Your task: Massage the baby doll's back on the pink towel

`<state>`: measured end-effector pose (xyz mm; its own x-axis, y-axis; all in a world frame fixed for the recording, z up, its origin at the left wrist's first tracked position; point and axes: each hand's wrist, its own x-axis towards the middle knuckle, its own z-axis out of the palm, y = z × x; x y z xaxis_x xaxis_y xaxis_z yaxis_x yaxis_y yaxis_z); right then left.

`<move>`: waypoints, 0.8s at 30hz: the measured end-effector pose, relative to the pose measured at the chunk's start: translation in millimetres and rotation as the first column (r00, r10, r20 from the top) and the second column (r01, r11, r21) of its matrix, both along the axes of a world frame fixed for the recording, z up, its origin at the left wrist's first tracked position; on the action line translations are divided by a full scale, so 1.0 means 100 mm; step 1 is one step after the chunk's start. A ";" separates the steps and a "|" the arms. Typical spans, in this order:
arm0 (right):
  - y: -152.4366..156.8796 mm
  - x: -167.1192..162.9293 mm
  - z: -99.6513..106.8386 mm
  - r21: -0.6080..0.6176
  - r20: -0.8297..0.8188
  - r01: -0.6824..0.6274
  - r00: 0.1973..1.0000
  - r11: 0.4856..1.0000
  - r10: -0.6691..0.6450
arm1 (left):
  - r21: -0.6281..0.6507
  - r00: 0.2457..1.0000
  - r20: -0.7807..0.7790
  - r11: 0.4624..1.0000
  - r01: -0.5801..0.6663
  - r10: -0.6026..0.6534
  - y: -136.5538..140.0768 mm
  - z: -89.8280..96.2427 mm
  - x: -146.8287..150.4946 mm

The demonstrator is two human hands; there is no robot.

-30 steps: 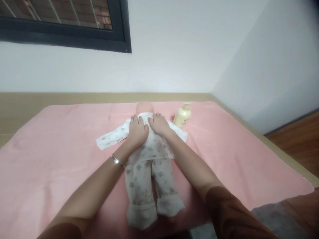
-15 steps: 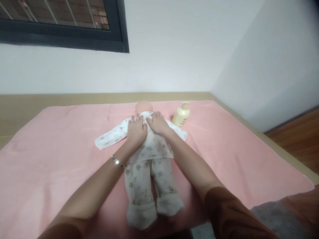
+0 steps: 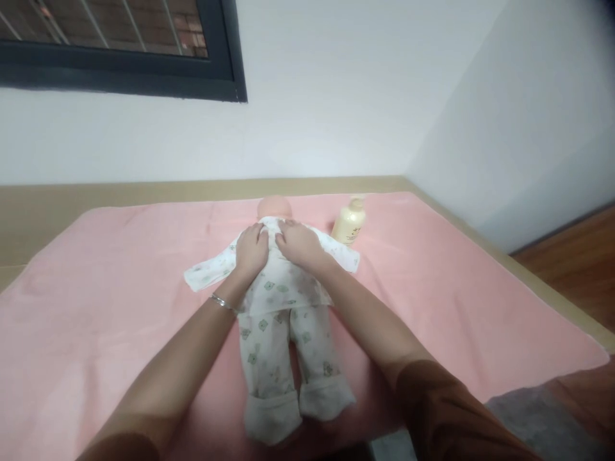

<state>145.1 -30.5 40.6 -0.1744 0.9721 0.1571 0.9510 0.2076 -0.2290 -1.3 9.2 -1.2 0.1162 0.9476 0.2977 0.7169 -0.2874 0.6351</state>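
Observation:
A baby doll [image 3: 281,291] in white pyjamas with small green prints lies on a pink blanket, its head away from me. Its bald head [image 3: 275,207] shows at the far end with no features visible. On the upper left of the doll's body rests my left hand [image 3: 252,246], thumb apart and the fingers bent over the shoulder. My right hand [image 3: 298,243] lies on the upper right in the same way, its fingertips partly hidden. Both hands press on the shirt. The doll's sleeves stretch out to either side.
A pale yellow bottle [image 3: 349,222] stands right of the doll's head. The pink blanket [image 3: 120,288] covers a wooden surface with a raised edge [image 3: 192,190] against the white wall. A dark-framed window [image 3: 225,51] is at upper left.
My left hand has slid left from the middle of the doll's upper body toward its side. The right hand has shifted slightly, and the fingers of both hands look more bent.

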 end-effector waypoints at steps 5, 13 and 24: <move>0.14 0.06 -0.14 -0.121 -0.112 0.141 0.982 0.983 -0.154 | 0.036 0.999 -0.030 0.999 -0.021 0.022 -0.05 -0.01 0.04; 0.13 0.07 -0.16 -0.143 -0.144 0.140 0.976 0.980 -0.160 | 0.034 0.999 -0.023 0.999 -0.022 0.023 -0.05 0.00 0.04; 0.14 0.09 -0.16 -0.167 -0.169 0.177 0.964 0.970 -0.205 | 0.091 0.979 -0.202 0.996 0.008 0.010 -0.17 0.04 0.10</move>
<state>153.6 -16.3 24.6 0.0346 0.9992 0.0197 0.9083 -0.0233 -0.4176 8.3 -8.0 2.9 0.1815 0.9178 0.3531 0.8279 -0.3364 0.4488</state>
